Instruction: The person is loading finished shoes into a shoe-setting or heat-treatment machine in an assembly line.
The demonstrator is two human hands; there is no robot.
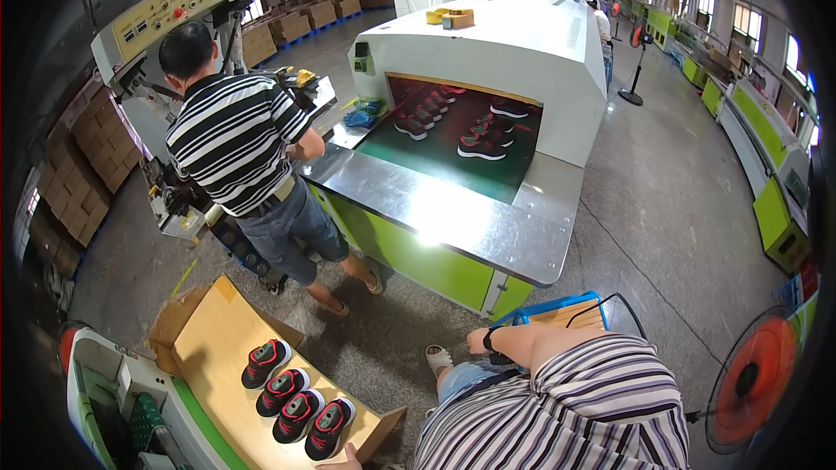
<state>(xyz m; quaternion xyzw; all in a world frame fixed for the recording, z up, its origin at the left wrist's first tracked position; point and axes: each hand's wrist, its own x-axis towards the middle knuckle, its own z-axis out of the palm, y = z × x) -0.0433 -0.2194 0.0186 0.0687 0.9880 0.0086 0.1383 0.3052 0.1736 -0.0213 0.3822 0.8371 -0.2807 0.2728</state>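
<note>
My left hand (pixel 342 459) shows only in part at the bottom edge, thumb and finger apart, close to the toe of the nearest black-and-red sneaker (pixel 330 429). That shoe ends a slanting row of several similar sneakers (pixel 277 390), toes toward the lower left, on a tan board (pixel 212 338) edged with cardboard. My right hand (pixel 477 341) hangs near my knee, a black band on its wrist; its fingers are mostly hidden, and nothing shows in it. More sneakers (pixel 482 150) stand on a green conveyor belt (pixel 409 161) inside a white tunnel machine.
A co-worker in a striped shirt (pixel 235 135) stands at a panelled machine (pixel 183 4) on the left. The tunnel machine's metal ledge (pixel 444 209) lies ahead. A blue-framed wooden stool (pixel 566 313) is beside me. A red fan (pixel 749 379) stands at right.
</note>
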